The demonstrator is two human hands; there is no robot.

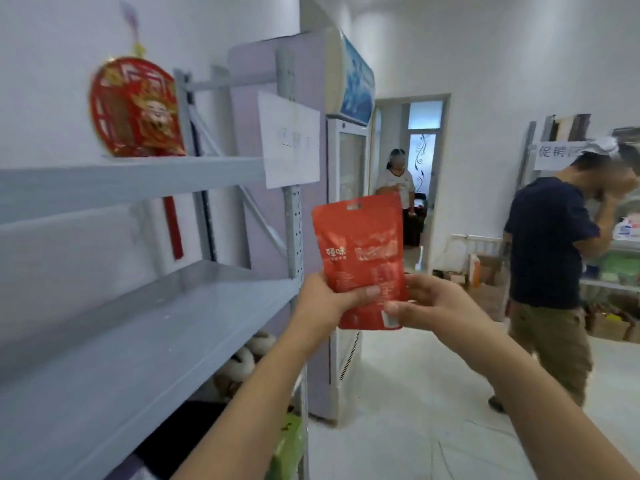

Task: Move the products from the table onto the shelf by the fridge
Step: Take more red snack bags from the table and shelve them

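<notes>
A red snack pouch (360,244) stands upright in front of me, held by both hands at its lower part. My left hand (327,299) grips its lower left side, thumb across the front. My right hand (433,303) pinches its lower right corner. The grey metal shelf (145,317) is on my left, its middle board bare, just left of the pouch. The fridge (346,161) stands right behind the shelf's end post.
A red wall ornament (135,109) rests on the upper shelf board. A paper sign (291,140) hangs on the shelf post. A person in a dark shirt (550,244) stands at the right by another rack. Another person (396,181) is in the doorway. Items lie under the shelf.
</notes>
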